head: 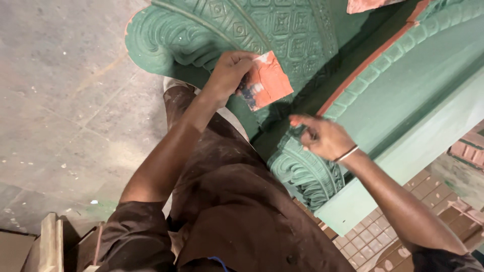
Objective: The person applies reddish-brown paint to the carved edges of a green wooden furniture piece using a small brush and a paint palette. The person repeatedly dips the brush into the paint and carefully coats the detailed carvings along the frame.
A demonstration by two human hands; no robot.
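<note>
Clothing (237,216): dark brown, dusty, filling the lower centre of the frame; nearest to the camera.
Left arm: rising from lower left toward the upper centre, forearm nearly straight.
Left hand (228,73): upper centre; fingers curled, thumb and fingertips pinching the left edge of the sandpaper.
Sandpaper (264,80): reddish-orange sheet, worn, with dark and white patches near the pinched edge; roughly four-sided, tilted, long axis running from upper left to lower right; lying to the right of the left hand and flat against the green carving.
Right arm: entering from lower right, slanting up-left; thin metal bangle (348,153) at the wrist.
Right hand (322,136): centre right, below and right of the sandpaper; fingers loosely bent, fingertips gathered near the carved edge; whether something small sits between them cannot be told.
Key relation: sandpaper up and left of the right hand, apart from it; left hand already on it, so clearly nearer.
Carving (282,30): green moulded ornament with scrolls and square patterns, spanning the upper frame; a second scrolled piece (307,174) just under the right hand.
Band (363,70): reddish strip along a curved beaded moulding, upper right.
Floor (60,100): grey stone slabs, left side, farthest away.
Tiles (373,236): reddish gridded surface, lower right.
</note>
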